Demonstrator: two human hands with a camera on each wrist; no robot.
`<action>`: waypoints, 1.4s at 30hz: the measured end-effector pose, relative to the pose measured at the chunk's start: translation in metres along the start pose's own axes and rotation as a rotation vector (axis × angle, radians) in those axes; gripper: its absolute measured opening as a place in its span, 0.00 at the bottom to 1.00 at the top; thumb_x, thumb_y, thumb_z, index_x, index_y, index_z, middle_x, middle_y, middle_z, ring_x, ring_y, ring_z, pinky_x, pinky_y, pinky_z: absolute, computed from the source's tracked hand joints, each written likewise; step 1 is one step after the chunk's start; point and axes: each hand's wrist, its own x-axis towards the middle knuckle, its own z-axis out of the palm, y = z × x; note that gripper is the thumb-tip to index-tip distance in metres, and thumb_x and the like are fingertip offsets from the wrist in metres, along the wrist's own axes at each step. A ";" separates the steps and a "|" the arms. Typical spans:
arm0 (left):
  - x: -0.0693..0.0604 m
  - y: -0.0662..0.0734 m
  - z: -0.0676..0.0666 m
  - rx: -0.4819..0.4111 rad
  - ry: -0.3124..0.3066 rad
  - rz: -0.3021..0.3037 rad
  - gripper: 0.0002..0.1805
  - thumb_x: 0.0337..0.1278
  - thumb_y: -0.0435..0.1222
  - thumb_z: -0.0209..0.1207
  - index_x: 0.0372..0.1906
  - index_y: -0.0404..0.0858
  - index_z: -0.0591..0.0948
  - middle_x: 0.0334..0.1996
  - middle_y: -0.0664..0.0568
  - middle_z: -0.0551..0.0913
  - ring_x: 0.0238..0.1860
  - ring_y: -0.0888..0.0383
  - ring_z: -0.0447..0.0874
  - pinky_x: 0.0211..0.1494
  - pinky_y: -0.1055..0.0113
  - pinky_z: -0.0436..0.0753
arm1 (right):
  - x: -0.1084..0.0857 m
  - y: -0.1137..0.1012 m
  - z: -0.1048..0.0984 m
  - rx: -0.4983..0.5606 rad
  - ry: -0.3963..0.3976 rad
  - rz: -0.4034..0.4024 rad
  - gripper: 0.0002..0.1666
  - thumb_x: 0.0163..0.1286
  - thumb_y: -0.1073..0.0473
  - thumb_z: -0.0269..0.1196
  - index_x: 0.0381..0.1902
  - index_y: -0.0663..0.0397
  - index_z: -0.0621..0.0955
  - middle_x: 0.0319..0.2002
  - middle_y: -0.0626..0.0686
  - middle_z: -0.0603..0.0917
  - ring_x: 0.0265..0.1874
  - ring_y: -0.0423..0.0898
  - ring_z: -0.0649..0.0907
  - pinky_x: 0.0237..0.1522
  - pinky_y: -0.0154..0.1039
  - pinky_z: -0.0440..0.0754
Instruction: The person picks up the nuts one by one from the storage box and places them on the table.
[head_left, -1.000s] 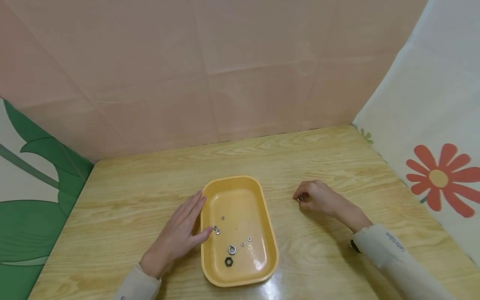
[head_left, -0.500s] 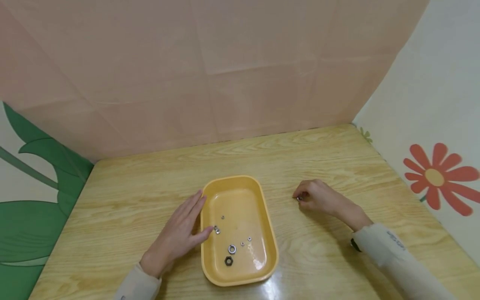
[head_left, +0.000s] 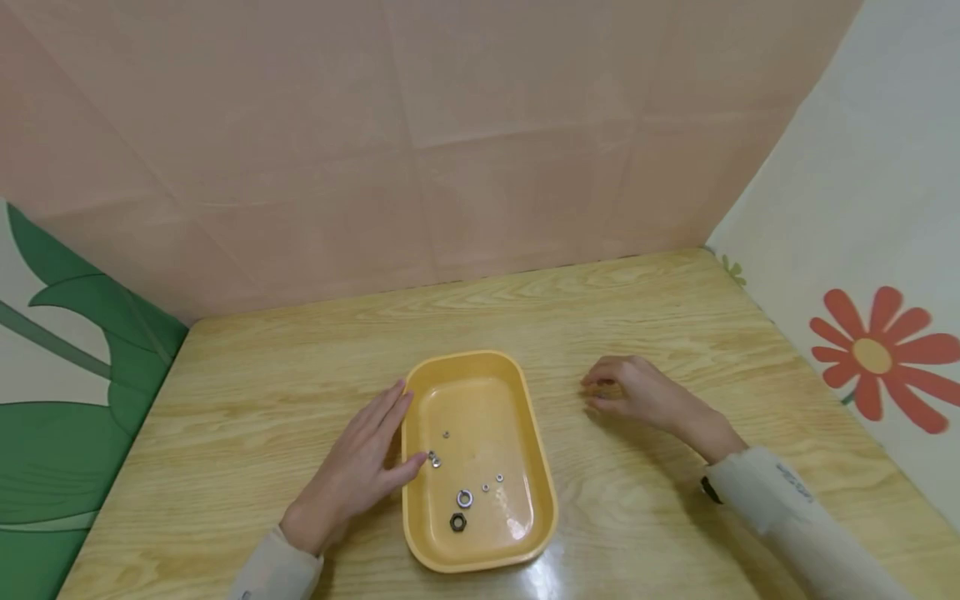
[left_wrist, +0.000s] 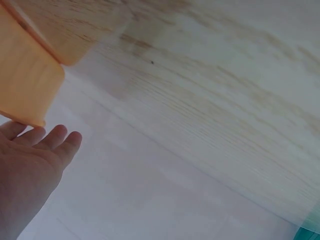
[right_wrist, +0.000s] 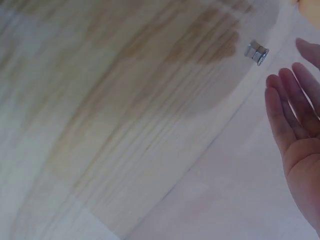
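My left hand (head_left: pixel 358 467) rests at the left side of a yellow plastic tray (head_left: pixel 543 467), its fingers along the rim and its thumb reaching over the edge. Inside the tray lie a dark hex nut (head_left: pixel 457 522), a silver ring-shaped piece (head_left: pixel 464 498) that looks like a washer, and several small silver nuts. To the right of the tray, my right hand (head_left: pixel 633 392) hovers low over the table with thumb and fingers apart. Just off its fingertips in the right wrist view, a shiny metal nut (right_wrist: pixel 256 52) with a flared edge sits on the wood, possibly stacked pieces.
The wood-grain table (head_left: pixel 300 358) reaches back to a pinkish cloth wall (head_left: pixel 420 167). A white panel with a red flower (head_left: pixel 873 356) borders the right side. Green leaf print (head_left: pixel 67 450) stands along the left edge.
My right thumb and fingers have parted from a pinch on a small metal piece, letting it go on the table. The left hand and tray have stayed in place.
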 end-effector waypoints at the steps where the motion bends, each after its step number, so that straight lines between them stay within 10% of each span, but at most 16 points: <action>1: 0.000 0.000 0.000 -0.001 0.000 -0.001 0.47 0.64 0.58 0.56 0.78 0.36 0.56 0.80 0.48 0.48 0.78 0.44 0.55 0.78 0.43 0.61 | 0.000 -0.001 0.000 -0.002 0.009 0.001 0.12 0.57 0.67 0.72 0.41 0.61 0.87 0.39 0.54 0.88 0.35 0.47 0.87 0.35 0.40 0.88; 42: 0.000 0.000 0.001 0.001 -0.001 -0.006 0.47 0.64 0.60 0.54 0.78 0.36 0.56 0.80 0.46 0.50 0.78 0.44 0.55 0.77 0.43 0.61 | 0.023 -0.042 -0.007 0.023 0.165 -0.196 0.13 0.59 0.63 0.72 0.44 0.57 0.86 0.44 0.53 0.89 0.44 0.50 0.88 0.46 0.46 0.88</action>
